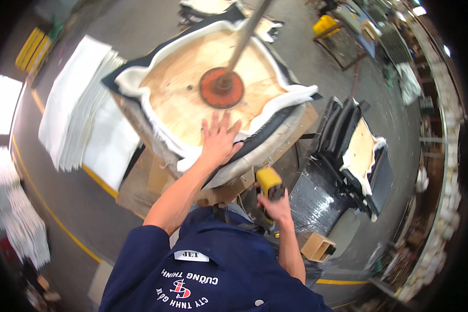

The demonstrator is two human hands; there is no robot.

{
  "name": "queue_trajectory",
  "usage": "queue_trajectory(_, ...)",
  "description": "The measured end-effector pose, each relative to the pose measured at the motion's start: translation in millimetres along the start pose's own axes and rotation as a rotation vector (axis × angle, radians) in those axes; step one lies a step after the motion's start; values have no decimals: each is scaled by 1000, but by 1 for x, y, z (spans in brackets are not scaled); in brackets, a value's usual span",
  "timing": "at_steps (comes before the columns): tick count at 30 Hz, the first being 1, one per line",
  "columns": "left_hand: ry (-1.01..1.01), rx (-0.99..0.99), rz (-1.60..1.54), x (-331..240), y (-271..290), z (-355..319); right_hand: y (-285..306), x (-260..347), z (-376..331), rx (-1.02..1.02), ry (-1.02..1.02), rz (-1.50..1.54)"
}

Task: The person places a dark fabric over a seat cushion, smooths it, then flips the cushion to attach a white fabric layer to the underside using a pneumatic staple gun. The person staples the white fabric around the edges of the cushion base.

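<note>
In front of me lies a plywood seat panel (177, 109), bordered by white padding (164, 53) and dark cover fabric (273, 126). A round orange press disc (208, 89) on a metal rod (249, 31) bears down on the middle of the wood. My left hand (220, 139) lies flat with fingers spread on the panel's near edge, just below the disc. Off to the right of the panel, my right hand (276, 207) grips a yellow and black staple gun (269, 182). The gun's nose is apart from the panel.
Stacked white padding sheets (78, 99) stand at left, with another white pile (18, 208) farther left. Dark upholstered panels (343, 135) lean at right beside a plastic-wrapped surface (314, 195). A small wooden box (317, 246) sits near my right forearm.
</note>
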State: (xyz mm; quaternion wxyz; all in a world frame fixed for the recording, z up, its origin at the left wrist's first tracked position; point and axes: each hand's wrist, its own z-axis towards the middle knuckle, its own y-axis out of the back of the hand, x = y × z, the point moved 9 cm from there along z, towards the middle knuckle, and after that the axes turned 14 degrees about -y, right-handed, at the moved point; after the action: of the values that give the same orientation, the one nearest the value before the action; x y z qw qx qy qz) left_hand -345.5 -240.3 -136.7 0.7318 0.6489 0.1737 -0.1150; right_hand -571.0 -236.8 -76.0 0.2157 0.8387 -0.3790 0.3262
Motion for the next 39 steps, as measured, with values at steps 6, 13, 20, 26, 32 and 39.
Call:
queue_trajectory(6,92,-93,167,-9,-13,2,57,-108,-56,-91,156,-119)
queue_trajectory(13,222,-23,175,-38,-30,46,89,-166,-86,-125,-30,85)
queue_trajectory(20,133,209,-431,43,14,33,75,-148,-59,-30,32,148)
queue_trajectory(26,-126,224,-18,-17,52,-41,40,-105,-34,4,16,84)
queue_trajectory(32,-153,235,-92,-19,18,-39,-3,-57,-1,112,97,-26)
queue_trajectory(39,-133,-5,-44,-25,16,-19,-7,-22,20,29,60,35)
